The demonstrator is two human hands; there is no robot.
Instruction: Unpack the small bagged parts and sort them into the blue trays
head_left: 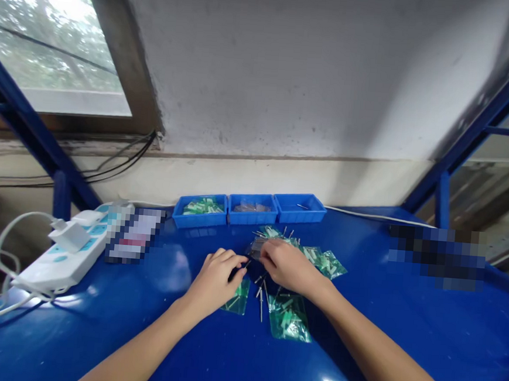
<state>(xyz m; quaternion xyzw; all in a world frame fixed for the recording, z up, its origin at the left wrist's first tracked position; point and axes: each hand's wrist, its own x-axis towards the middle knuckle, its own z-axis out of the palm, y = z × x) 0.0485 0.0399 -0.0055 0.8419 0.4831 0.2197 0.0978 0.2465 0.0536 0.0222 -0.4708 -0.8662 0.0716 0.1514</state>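
Observation:
My left hand (220,277) has thumb and forefinger pinched on a thin dark pin, seen only in part. Beside it, my right hand (287,265) is curled over a small greyish see-through plastic bag (256,249); its fingertips are mostly hidden. Loose metal pins shaped like pop rivets (261,306) lie on the table between and below the hands. A green plastic bag (289,317) of pale green and white pieces lies in front of my right hand. Another green bag (240,300) is partly under my left hand, and more green bags (330,264) lie beyond my right wrist.
Three blue trays line the back: one with green bags (199,224), one with brownish bags (252,218), one with a few thin pins (299,217). A white power strip (62,254) with cables and a blurred phone (135,235) lie left; a blurred dark object (438,255) lies right.

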